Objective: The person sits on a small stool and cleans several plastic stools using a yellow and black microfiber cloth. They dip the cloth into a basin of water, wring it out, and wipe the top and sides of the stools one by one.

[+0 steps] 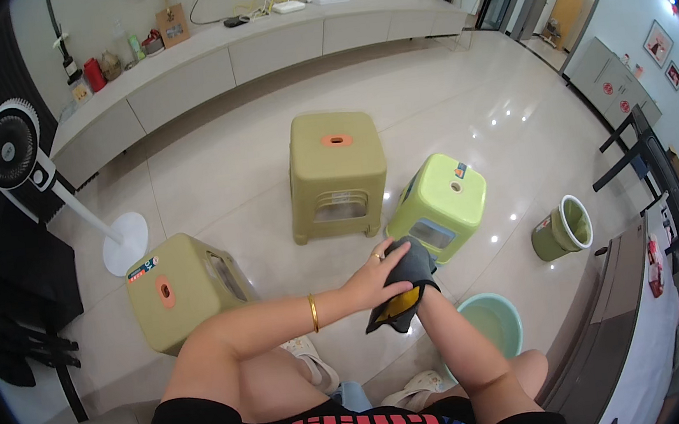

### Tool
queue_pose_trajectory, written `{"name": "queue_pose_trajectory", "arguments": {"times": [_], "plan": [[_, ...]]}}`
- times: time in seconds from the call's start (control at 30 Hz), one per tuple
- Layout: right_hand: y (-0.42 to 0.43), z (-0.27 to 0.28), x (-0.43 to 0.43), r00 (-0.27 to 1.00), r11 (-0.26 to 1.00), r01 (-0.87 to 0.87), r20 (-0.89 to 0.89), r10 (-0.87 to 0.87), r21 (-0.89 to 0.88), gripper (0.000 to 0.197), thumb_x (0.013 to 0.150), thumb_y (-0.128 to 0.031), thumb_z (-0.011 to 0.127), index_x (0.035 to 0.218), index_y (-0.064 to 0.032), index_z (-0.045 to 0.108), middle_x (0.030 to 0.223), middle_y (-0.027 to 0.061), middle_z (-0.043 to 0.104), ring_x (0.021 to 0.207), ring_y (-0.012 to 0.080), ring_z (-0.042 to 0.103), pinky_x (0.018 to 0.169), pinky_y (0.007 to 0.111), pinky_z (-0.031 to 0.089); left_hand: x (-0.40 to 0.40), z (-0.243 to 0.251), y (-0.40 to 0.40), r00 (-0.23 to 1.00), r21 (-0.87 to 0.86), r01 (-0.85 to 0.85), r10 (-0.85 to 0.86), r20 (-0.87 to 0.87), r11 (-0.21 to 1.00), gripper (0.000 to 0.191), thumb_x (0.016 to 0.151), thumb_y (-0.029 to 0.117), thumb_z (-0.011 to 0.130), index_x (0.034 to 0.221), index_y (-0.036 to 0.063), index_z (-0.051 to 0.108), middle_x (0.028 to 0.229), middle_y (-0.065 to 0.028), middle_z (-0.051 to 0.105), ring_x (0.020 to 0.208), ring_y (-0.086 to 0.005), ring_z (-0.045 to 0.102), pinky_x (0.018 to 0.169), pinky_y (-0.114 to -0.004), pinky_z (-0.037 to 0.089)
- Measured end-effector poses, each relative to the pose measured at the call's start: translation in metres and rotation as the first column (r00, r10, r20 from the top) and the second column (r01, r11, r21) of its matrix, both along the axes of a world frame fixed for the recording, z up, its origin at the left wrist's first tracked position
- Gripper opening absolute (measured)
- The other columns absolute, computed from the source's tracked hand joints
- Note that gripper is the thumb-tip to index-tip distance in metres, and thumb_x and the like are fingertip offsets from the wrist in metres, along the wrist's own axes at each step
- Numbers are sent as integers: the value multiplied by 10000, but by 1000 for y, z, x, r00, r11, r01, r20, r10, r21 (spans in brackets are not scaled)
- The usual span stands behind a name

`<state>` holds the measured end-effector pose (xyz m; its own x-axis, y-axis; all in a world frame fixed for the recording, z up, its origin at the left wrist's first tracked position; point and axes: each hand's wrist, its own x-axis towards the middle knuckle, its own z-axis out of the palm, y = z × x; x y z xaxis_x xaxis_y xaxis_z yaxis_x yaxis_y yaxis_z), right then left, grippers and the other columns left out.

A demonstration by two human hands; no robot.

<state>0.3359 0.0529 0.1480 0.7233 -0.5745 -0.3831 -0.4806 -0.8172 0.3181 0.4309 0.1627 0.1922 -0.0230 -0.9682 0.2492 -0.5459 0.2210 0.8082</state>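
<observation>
A dark grey cloth mitt [413,260] with black edging and a yellow lining covers my right hand [422,275]. Its opening gapes near my wrist, and the fingers inside are hidden. My left hand [377,276], with a ring and a gold bangle at its wrist, lies over the mitt and grips the cloth between thumb and fingers. Just beyond both hands stands a small lime-green plastic stool [453,197] with a sticker on its seat. To the right of my right forearm, a pale green plastic basin [515,317] sits on the floor, partly hidden by that arm.
Two olive plastic stools [336,150] [178,303] stand ahead and to the left. A white pedestal fan [125,237] is at far left. A lined waste bin [544,243] and a table [607,333] are on the right. A long low cabinet [273,51] runs along the wall.
</observation>
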Motion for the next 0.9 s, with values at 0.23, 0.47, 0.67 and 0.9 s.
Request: {"name": "queue_pose_trajectory", "arguments": {"times": [0.23,0.47,0.67,0.9], "plan": [[84,87,-51,988,989,140,64,-143,48,265,711,-352,544,814,-133,653,882,109,639,854,256,611,715,372,469,-69,38,82,997,-230,38,-24,67,972,492,763,165,665,1184,43,442,1211,-206,356,1009,-359,492,858,-362,430],[108,23,-114,203,297,-314,369,-907,902,146,799,-225,518,873,-120,588,858,65,568,794,203,576,660,308,468,-90,45,115,987,-156,-78,55,-150,985,191,795,53,603,945,8,494,938,-122,517,858,-244,557,725,-309,479],[130,45,-167,96,-322,-120,-312,-945,939,372,829,-449,557,1038,-141,555,1013,51,562,932,196,518,805,424,399,-75,27,107,712,214,58,110,-693,975,112,850,62,570,948,32,526,851,-15,555,768,-65,529,668,-212,440],[128,41,-168,80,-305,-470,-303,-949,828,433,858,-482,458,1039,-98,542,1022,89,586,948,246,555,860,404,422,-72,33,99,406,320,315,178,-896,894,130,886,169,541,941,52,533,875,-3,556,785,-76,526,706,-222,437]]}}
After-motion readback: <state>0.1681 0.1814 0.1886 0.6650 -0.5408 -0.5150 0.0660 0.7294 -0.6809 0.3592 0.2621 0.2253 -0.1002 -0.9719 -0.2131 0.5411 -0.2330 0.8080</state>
